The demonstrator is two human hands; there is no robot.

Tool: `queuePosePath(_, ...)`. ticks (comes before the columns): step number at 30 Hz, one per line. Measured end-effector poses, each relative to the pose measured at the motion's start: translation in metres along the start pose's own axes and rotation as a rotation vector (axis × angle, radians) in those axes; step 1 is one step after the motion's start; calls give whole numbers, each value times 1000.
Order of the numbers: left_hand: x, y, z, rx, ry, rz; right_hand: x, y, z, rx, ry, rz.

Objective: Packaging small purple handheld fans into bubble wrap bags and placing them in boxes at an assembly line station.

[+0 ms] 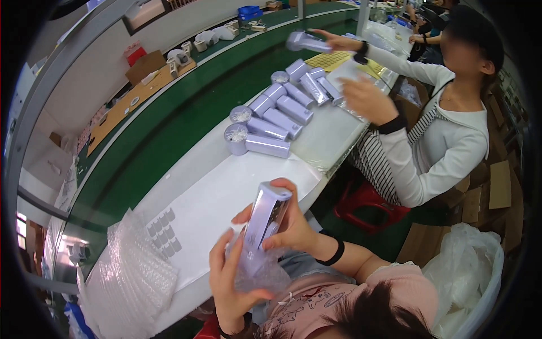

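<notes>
Both hands, left hand (228, 282) and right hand (288, 223), hold a lilac box (265, 217) in a bubble bag (261, 271).

This was a factory packing line: a long green conveyor belt (186, 113) ran past white worktables (226, 192) stacked with identical lilac boxes (276, 121), a seated co-worker (446, 130) at upper right.

Lilac boxes (278, 116) are lying in a row along the middle of the white worktable (214, 186), some touching, with round lilac tubs (236, 138) standing at their left ends. A stack of bubble-wrap bags (132, 277) is overhanging the worktable's near left corner. A sheet of grey stickers (164, 229) is lying just beside it. A co-worker (446, 130) is sitting at the far right edge.
</notes>
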State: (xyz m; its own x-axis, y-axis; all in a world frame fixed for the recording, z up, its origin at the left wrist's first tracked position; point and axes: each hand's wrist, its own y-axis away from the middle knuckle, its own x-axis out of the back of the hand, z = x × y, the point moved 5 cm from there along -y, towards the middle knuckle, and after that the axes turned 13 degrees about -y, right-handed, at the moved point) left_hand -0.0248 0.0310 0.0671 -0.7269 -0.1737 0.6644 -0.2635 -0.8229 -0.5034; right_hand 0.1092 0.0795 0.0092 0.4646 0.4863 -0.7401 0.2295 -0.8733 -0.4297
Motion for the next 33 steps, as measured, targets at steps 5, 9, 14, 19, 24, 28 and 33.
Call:
queuePosePath(5, -26, 15, -14, 59, -33, -104, -24, 0, -4, 198, 189, -144)
queuePosePath(9, -20, 20, -13, -72, 174, 18, -37, -4, -13, 283, 355, -355)
queuePosePath(14, -19, 23, -11, -175, 49, -15, -47, -5, -13, 285, 457, -384)
queuePosePath(19, -28, 38, -26, -74, 169, -14, -59, -12, -14, 281, 751, -445)
queuePosePath(24, 8, 29, -26, -30, 266, 31, -44, -10, -17, 387, 818, -381)
queuePosePath(28, 97, 11, -7, -209, 253, 376, 2, -6, -20, 422, 888, -100)
queuePosePath(33, 188, -34, -8, -220, -766, 235, 40, 0, 0, 253, 1216, -49)
